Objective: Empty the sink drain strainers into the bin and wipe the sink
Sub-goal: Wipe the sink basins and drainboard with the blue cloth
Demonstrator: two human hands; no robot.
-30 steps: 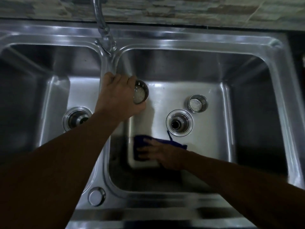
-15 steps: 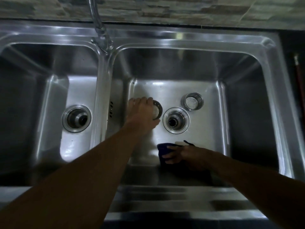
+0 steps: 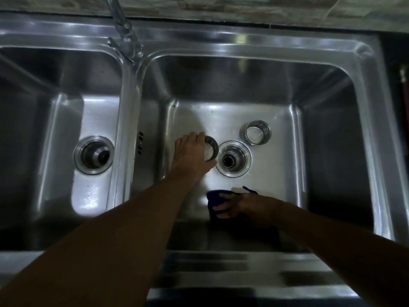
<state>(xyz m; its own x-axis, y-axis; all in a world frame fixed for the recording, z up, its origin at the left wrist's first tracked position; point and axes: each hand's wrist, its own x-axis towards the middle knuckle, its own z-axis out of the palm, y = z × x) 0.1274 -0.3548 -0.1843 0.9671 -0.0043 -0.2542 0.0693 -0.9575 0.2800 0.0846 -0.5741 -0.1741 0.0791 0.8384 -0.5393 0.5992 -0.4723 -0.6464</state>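
I look down into a steel double sink (image 3: 254, 44). My left hand (image 3: 190, 155) grips a round metal strainer (image 3: 210, 149) low in the right basin, just left of the open drain (image 3: 233, 159). A second strainer (image 3: 255, 132) stands upright on the basin floor behind and right of that drain. My right hand (image 3: 239, 206) presses a dark blue cloth (image 3: 213, 197) onto the basin floor near the front wall. The left basin's drain (image 3: 94, 154) is open with no strainer in it.
The tap (image 3: 124, 29) rises from the back ledge above the divider between the basins. A stone-patterned wall runs along the back. The sink's ribbed front ledge (image 3: 221, 273) lies below my arms. No bin is in view.
My left hand has carried the strainer from above the divider down into the right basin, next to the drain. My right hand with the cloth has slid to the right along the front.
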